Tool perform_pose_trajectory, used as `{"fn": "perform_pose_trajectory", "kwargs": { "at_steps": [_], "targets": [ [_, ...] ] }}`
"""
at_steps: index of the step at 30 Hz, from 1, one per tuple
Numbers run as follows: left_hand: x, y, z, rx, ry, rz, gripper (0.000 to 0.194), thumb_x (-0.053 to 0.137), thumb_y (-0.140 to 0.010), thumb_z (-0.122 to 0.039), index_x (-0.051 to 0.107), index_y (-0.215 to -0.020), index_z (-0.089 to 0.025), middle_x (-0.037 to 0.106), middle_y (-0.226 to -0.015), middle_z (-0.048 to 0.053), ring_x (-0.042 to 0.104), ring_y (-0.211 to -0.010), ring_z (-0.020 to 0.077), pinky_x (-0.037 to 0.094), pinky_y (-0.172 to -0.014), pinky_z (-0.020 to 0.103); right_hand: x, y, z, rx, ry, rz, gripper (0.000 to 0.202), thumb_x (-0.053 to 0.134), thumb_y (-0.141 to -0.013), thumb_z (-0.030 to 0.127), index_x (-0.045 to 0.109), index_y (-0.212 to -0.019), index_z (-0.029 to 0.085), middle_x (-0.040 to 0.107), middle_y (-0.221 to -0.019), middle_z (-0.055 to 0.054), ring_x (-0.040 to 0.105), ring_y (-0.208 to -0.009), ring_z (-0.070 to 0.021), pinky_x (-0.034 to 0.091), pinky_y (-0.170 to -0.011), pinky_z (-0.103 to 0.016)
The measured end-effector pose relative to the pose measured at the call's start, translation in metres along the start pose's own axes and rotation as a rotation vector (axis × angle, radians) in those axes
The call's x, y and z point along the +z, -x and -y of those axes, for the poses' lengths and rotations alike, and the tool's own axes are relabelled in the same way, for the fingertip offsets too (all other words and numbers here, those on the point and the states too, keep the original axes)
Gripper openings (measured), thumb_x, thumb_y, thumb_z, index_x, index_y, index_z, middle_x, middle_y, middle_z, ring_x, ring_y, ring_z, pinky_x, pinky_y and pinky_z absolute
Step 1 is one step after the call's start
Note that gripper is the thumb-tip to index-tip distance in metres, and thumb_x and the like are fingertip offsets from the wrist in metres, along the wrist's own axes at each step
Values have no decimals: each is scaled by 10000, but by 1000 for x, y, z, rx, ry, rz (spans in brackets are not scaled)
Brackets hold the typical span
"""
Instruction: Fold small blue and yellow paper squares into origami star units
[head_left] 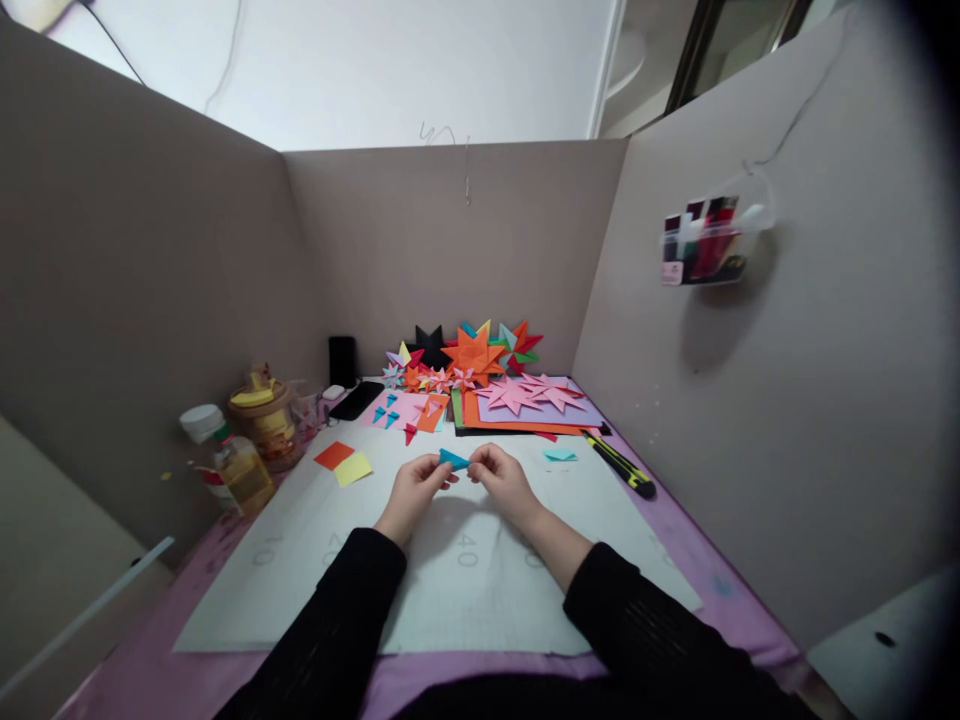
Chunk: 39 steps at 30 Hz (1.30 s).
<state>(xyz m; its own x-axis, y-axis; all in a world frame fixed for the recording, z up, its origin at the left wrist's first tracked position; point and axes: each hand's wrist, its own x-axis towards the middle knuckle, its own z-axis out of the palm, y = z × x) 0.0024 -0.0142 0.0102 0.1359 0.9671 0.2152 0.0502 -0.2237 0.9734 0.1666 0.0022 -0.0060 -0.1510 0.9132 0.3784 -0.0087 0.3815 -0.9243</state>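
At 6 o'clock, the mat (465, 620) runs out between two dark sleeves (322, 615). The left hand (412, 492) comes in from 7 o'clock, thumb and fingers drawn narrow on one end of the blue piece (453, 460). The right hand (506, 487), from 5 o'clock, pinches the other end. The blue piece is small folded paper, held between both hands and seemingly raised off the mat. The step in hand looks like shaping or pressing a fold; which crease, I cannot tell. Working it further would call for one hand to steady its end while the other presses with its fingertips, gently enough not to tear the paper.

An orange square (334, 455) and a yellow square (354, 469) touch at 9 o'clock; a teal piece (559, 455) lies at 3 o'clock, with the cutter (621, 467) farther out. Toward 11 o'clock, blue bits (392, 419) rest on a pink sheet (409, 404). At 1 o'clock, pink stars (512, 394) lie on stacked sheets (471, 410). Farthest, at 12 o'clock, stands an orange star (474, 352).
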Motion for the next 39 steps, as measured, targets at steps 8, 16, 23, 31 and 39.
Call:
{"fn": "perform_pose_trajectory", "kwargs": {
  "at_steps": [8,16,23,31,39],
  "targets": [
    [2,1,0,27,-1,15,304,644,-693,-352,628,-910,-139,653,-771,51,595,-711,157,452,-654,257,-1,2,3,-30,109,-2,21,532,-718,208,538,-712,188,544,-617,14,517,-587,-131,419,-571,-251],
    [3,0,1,34,-156,-52,256,660,-669,-366,652,-773,-132,659,-732,58,563,-631,143,427,-594,246,4,3,5,-93,182,21,34,535,-716,205,555,-694,187,555,-680,4,508,-629,-130,407,-594,-251],
    [4,0,1,-6,-84,-69,260,653,-672,-364,660,-773,-125,663,-687,63,564,-606,141,437,-586,245,10,3,7,16,-90,-32,118,577,-671,207,483,-740,196,525,-660,25,522,-610,-122,435,-591,-250],
    [3,-1,3,-26,-84,-104,274,658,-659,-378,670,-770,-127,668,-676,64,568,-602,148,431,-579,251,7,-1,6,36,-122,-58,197,586,-667,210,439,-798,207,538,-630,38,524,-573,-114,425,-555,-244],
    [0,-3,5,-30,-73,-155,291,654,-657,-389,661,-781,-125,667,-674,60,578,-604,145,441,-588,250,-2,-6,1,52,-148,-95,234,615,-660,252,448,-818,204,550,-650,30,526,-580,-113,429,-561,-242]
  ]
}}
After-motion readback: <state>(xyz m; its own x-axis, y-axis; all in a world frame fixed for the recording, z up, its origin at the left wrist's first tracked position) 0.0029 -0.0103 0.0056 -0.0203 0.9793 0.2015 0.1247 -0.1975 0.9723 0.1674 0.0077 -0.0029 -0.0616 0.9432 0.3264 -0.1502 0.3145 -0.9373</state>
